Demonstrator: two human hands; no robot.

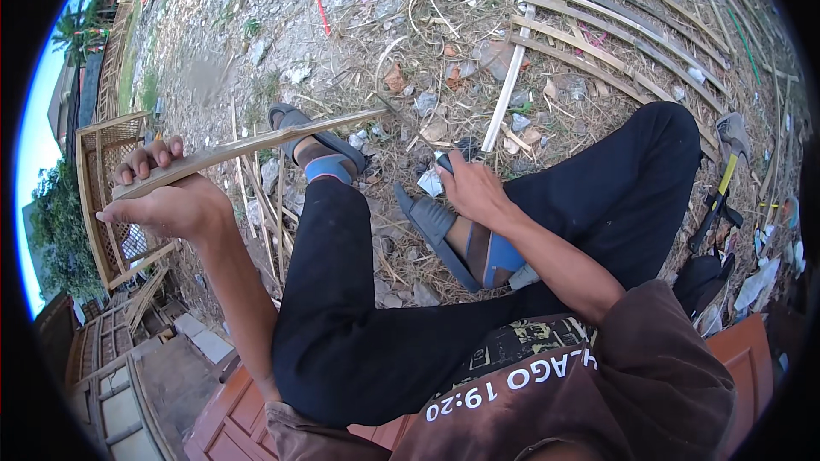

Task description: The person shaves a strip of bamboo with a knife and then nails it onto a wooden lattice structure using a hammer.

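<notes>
My left hand point(175, 196) is raised at the left, its fingers and thumb wrapped round the end of a long, pale bamboo strip point(273, 140). The strip runs rightward above my left knee and sandalled foot. My right hand point(475, 196) grips a knife by its dark handle point(443, 161), in front of my other foot. Its thin blade point(412, 125) points up and left, close to the strip's far end. Whether the blade touches the strip, I cannot tell.
Slats nailed to a pale crosspiece point(509, 90) lie at the upper right. A yellow-and-black-handled tool point(726, 175) rests beyond my right knee. A wooden lattice frame point(89, 205) stands at the left. Loose strips and stones litter the ground; a red-brown panel point(235, 423) is beneath me.
</notes>
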